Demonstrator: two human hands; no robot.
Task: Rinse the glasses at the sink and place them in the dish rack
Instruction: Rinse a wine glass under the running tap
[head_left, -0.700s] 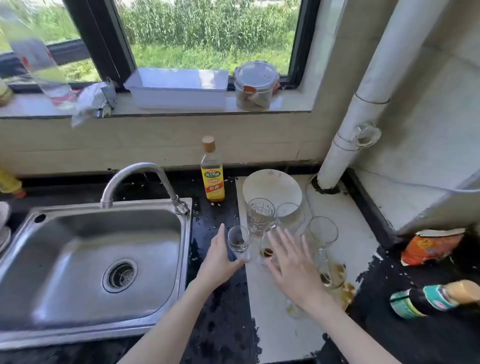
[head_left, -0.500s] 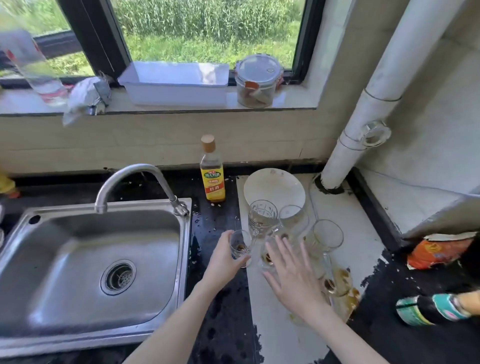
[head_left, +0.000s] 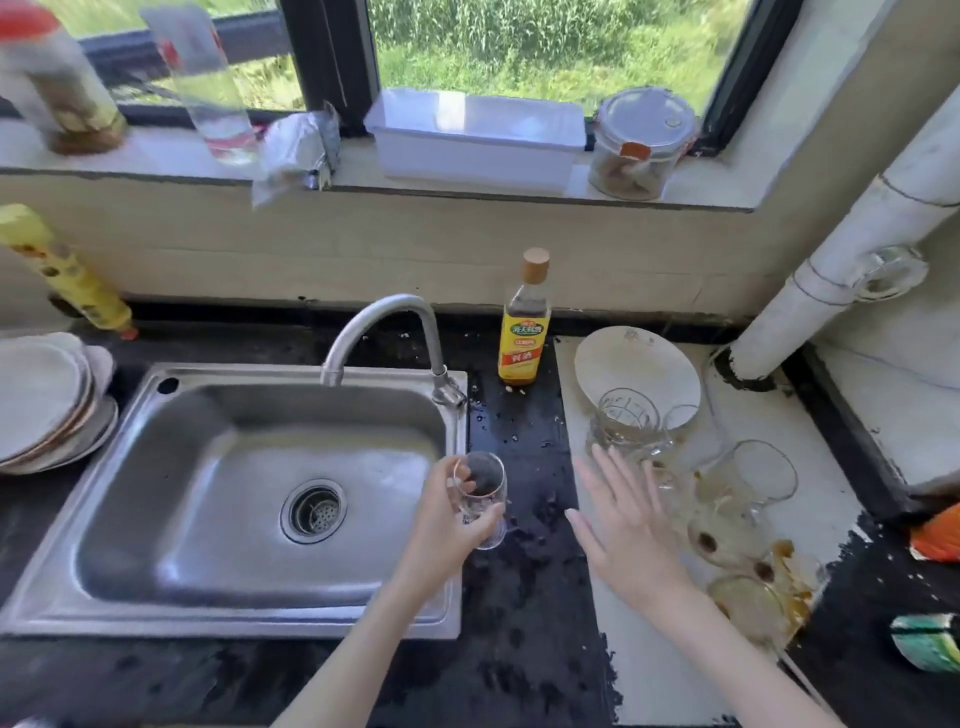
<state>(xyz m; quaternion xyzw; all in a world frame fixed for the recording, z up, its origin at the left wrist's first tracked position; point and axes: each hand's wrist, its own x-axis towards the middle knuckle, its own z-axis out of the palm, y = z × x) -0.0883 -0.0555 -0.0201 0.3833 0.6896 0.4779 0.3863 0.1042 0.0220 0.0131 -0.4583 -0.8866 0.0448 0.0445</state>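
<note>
Left hand (head_left: 447, 525) grips glass (head_left: 480, 499) at sink (head_left: 457, 519) edge.

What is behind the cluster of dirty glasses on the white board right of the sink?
A white plate lies just behind the glasses, and the front ones cover its near edge. Farther back, a white pipe meets the counter. The open right hand hides part of the cluster.

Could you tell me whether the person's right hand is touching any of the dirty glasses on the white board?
Cannot tell. In the head view the right hand hovers open, its fingers overlapping the patterned glass, so contact or gap isn't plain.
</note>
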